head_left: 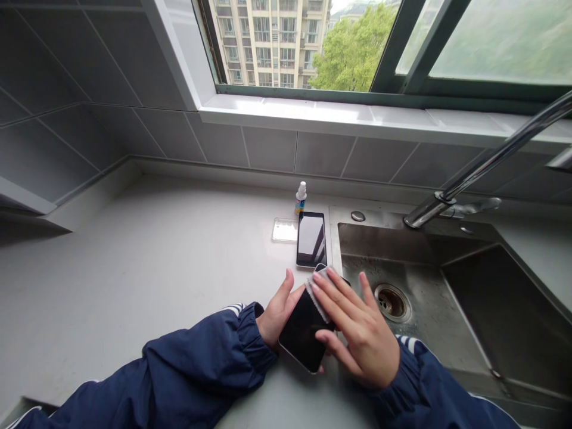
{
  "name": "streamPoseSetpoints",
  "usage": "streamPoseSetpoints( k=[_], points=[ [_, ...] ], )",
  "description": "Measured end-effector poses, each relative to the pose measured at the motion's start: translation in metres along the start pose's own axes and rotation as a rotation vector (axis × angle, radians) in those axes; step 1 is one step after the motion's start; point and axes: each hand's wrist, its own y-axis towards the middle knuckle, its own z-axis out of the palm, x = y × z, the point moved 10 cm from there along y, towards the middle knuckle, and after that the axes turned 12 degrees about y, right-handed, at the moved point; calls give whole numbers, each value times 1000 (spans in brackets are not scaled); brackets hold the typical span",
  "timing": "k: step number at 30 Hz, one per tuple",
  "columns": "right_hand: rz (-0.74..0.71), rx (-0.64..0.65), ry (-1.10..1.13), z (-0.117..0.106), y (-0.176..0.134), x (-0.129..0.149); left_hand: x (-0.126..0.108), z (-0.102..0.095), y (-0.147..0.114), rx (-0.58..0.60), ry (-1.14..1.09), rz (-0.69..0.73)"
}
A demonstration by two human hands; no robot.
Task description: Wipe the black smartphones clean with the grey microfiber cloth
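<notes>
A black smartphone (300,339) lies tilted in my left hand (277,313), screen up, its fingers mostly hidden underneath and the thumb along the edge. With extended fingers, my right hand (357,328) presses a small grey cleaning cloth (318,298) with a zigzag edge against the upper part of the screen. Just beyond the hands, a larger black device with a glossy screen, like a small tablet (311,238), rests on the counter. Beside it lies a clear phone case (284,230), partly covered by the device. Behind them stands a small white spray bottle (301,198) with a coloured label.
The pale countertop (179,256) stretches to the left. At right is a stainless steel sink (429,280) with a round drain (392,302) and a chrome faucet (500,156) leaning over it. A tiled wall and window sill (313,116) bound the back.
</notes>
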Motion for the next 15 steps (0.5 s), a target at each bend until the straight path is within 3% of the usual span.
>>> streamPoseSetpoints(
  k=[3,8,15],
  points=[
    [57,-45,-38,-5,0,-10,2,6,-1,45,71,-19],
    [-63,6,41,4,0,14,1,-4,-1,-58,24,12],
    [52,-66,-26,-4,1,2,0,1,-1,4,74,47]
  ],
)
